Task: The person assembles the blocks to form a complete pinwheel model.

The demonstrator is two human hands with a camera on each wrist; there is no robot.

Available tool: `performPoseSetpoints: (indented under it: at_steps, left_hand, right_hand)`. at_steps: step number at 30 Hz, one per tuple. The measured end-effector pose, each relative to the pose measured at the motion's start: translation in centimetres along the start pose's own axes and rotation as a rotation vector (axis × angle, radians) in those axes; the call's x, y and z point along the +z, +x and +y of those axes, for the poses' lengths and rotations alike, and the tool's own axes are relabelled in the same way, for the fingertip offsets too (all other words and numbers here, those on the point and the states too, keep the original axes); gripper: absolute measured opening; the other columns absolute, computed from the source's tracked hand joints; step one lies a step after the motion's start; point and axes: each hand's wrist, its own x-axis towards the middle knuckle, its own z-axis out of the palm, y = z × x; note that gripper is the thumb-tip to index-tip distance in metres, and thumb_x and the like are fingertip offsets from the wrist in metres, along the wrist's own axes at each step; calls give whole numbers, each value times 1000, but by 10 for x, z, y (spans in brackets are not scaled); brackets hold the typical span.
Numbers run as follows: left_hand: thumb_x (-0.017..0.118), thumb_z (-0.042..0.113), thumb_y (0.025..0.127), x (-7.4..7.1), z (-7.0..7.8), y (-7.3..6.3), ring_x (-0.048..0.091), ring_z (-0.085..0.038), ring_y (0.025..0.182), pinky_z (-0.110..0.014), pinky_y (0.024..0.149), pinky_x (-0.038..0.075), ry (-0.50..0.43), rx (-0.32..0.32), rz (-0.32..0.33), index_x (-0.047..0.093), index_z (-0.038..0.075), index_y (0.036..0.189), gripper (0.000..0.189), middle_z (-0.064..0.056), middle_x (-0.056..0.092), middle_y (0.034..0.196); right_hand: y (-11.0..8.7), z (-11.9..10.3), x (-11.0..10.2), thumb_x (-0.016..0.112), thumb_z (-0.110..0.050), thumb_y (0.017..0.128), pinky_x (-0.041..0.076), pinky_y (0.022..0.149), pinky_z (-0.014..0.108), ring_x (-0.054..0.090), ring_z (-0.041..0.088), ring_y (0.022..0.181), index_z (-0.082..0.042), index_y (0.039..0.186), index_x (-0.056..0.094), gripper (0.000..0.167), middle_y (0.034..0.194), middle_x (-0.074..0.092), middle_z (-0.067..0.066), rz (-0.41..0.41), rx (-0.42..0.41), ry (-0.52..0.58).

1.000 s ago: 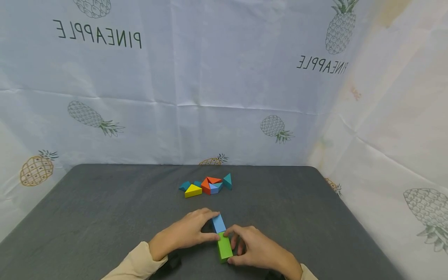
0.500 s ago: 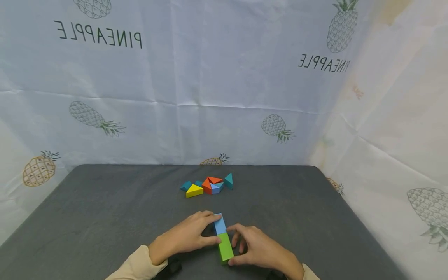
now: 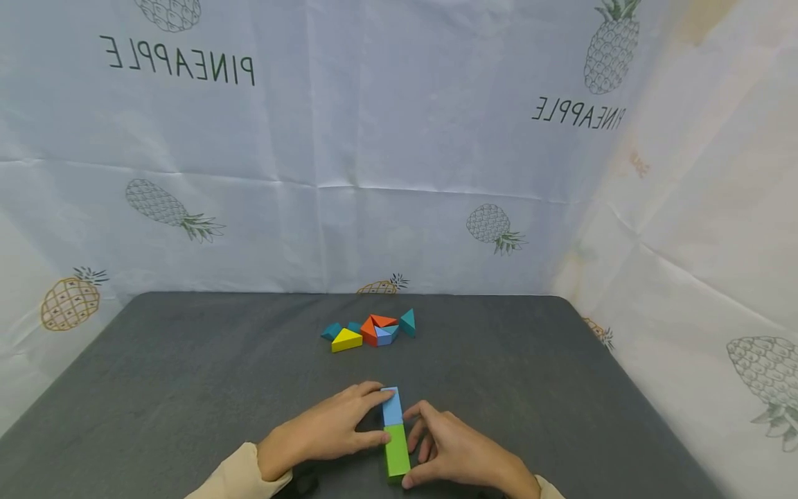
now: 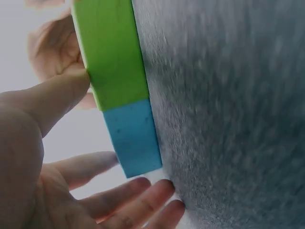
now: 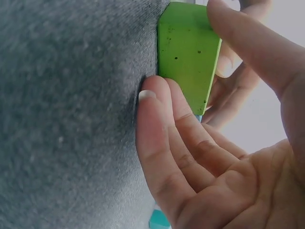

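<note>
A light blue block [image 3: 392, 407] and a longer green block [image 3: 396, 450] lie end to end in one line on the dark table, blue at the far end. My left hand [image 3: 330, 424] curls about their left side. Its thumb [image 4: 71, 90] touches the green block, and its index fingertip is at the far end of the blue one. From the right, my right hand [image 3: 458, 449] holds the green block, thumb [image 5: 238, 24] at its near corner, bent fingers along its side. The index fingertip sits close to the joint between the blocks.
Farther back on the table [image 3: 237, 360] lies a cluster of small wedge blocks: a yellow triangle [image 3: 346, 340], red pieces [image 3: 369, 331], a blue piece [image 3: 383, 337] and teal pieces [image 3: 408, 323]. A pineapple-print cloth [image 3: 386, 125] hangs behind the table.
The green and blue blocks have slid slightly toward me and turned straighter, both hands moving with them. The right index fingertip has shifted from the green block's top to its side.
</note>
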Motion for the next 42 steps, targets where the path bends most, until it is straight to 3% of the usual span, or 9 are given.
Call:
performPoseSetpoints:
  at_steps: [6, 11, 30, 42]
  left_hand:
    - [57, 70, 88, 1, -3, -8, 42, -39, 140, -61, 103, 44, -25, -1, -46, 34, 25, 155, 85, -12, 38, 156]
    - [60, 66, 88, 0, -1, -13, 41, -34, 142, -57, 105, 44, -41, 0, -57, 34, 25, 155, 83, -10, 35, 158]
    - [61, 66, 87, 3, -1, -15, 45, -31, 138, -54, 104, 45, -48, 23, -12, 36, 23, 154, 84, -8, 37, 156]
    - [59, 68, 87, 4, 6, -16, 41, -35, 141, -58, 104, 44, -3, -7, -31, 37, 24, 154, 83, -9, 33, 159]
  right_hand:
    - [1, -4, 4, 83, -24, 81, 52, 64, 19, 62, 1, 69, -8, 129, 48, 61, 91, 67, -12, 6, 2, 2]
    - [1, -6, 8, 84, -24, 80, 51, 64, 19, 61, 1, 70, -8, 127, 48, 61, 91, 67, -12, 9, 6, 20]
    - [-3, -11, 7, 85, -27, 80, 51, 69, 20, 59, 1, 75, -14, 124, 51, 57, 103, 63, -9, 17, 28, -22]
    - [-3, -8, 8, 84, -27, 80, 51, 69, 20, 59, 1, 76, -13, 125, 50, 58, 106, 63, -8, 20, 32, -19]
